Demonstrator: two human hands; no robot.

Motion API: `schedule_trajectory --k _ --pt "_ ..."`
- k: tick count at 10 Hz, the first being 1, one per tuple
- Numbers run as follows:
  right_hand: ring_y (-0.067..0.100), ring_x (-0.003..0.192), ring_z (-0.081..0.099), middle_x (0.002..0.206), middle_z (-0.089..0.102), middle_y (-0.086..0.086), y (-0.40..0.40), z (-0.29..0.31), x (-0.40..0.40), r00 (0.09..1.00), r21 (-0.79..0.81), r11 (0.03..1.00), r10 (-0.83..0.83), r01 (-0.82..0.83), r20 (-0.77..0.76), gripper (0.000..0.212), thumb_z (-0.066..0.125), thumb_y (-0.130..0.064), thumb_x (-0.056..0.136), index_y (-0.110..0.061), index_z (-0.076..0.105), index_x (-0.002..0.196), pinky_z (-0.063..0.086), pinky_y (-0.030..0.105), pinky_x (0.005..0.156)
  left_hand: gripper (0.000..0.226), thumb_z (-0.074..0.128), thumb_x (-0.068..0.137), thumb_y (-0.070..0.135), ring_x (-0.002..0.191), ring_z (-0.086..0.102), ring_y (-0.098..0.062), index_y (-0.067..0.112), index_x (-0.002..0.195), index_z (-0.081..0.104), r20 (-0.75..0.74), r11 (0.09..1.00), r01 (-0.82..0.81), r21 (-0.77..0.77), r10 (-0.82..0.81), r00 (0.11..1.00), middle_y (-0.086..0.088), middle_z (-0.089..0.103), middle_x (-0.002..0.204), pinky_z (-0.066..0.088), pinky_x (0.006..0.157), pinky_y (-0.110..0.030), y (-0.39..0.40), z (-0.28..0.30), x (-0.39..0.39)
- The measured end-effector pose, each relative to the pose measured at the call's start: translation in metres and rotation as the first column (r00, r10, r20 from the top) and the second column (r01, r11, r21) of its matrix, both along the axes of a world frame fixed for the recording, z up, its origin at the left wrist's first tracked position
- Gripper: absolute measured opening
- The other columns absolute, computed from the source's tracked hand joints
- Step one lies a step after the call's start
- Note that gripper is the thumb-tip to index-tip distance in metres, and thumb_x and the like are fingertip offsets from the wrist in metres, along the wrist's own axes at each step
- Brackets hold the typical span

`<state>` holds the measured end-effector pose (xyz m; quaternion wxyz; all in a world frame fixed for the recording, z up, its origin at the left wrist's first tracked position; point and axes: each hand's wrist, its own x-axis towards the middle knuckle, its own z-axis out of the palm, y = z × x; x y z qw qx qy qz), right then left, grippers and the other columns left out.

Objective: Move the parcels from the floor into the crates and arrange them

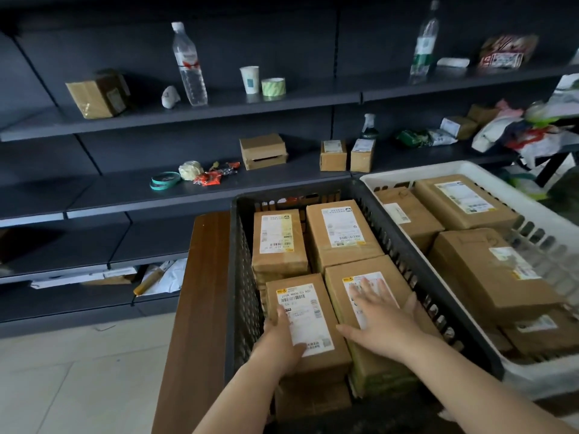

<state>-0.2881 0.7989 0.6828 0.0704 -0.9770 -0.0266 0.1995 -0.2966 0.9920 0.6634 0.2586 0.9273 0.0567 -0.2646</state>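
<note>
A black crate (242, 277) on a wooden table holds several brown cardboard parcels with white labels. My left hand (282, 336) grips the left side of the near-left parcel (316, 361), thumb on its label. My right hand (380, 317) lies flat with fingers spread on top of the near-right parcel (344, 278). Behind them sit two more parcels, one at the far left (279, 242) and one at the far right (341, 233). A white crate (532, 195) to the right holds several larger parcels (488, 270).
The wooden table (200, 292) edge shows left of the black crate. Dark shelves (200, 189) behind carry small boxes, water bottles (189, 64), a cup, tape rolls and wrappers. A heap of bags lies at the far right. Pale floor tiles lie at the lower left.
</note>
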Motion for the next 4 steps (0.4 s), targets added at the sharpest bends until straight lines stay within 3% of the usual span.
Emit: schedule_trajectory --k 2,3,4 --pt "0.024 0.143 -0.024 0.156 -0.024 -0.005 -0.003 -0.004 0.014 0.994 0.018 0.994 0.106 -0.106 -0.004 0.091 0.035 -0.073 0.083 -0.032 -0.012 0.149 -0.018 0.068 0.102 0.090 0.055 0.092 0.032 0.140 0.031 -0.021 0.021 0.150 -0.013 0.003 0.999 -0.019 0.036 0.019 1.000 -0.004 0.014 0.158 0.033 0.110 -0.031 -0.004 0.015 -0.005" --pt "0.023 0.144 -0.022 0.157 -0.021 -0.005 -0.011 -0.005 0.006 0.992 0.074 0.989 0.129 -0.130 0.017 0.089 0.035 -0.070 0.084 -0.030 -0.009 0.150 -0.017 0.067 0.103 0.083 0.054 0.093 0.030 0.139 0.034 -0.020 0.023 0.151 -0.006 0.011 0.992 -0.072 0.106 0.071 0.997 -0.006 0.020 0.157 0.033 0.110 -0.031 -0.015 0.021 -0.018" --pt "0.018 0.146 -0.015 0.159 -0.010 -0.006 -0.026 0.000 0.001 0.983 0.192 0.965 0.174 -0.180 0.052 0.077 0.038 -0.060 0.090 -0.028 0.004 0.151 -0.014 0.060 0.110 0.067 0.045 0.097 0.031 0.140 0.033 -0.023 0.025 0.151 0.006 0.043 0.977 -0.117 0.181 0.111 0.993 -0.011 0.007 0.159 0.034 0.112 -0.031 -0.040 0.026 -0.029"
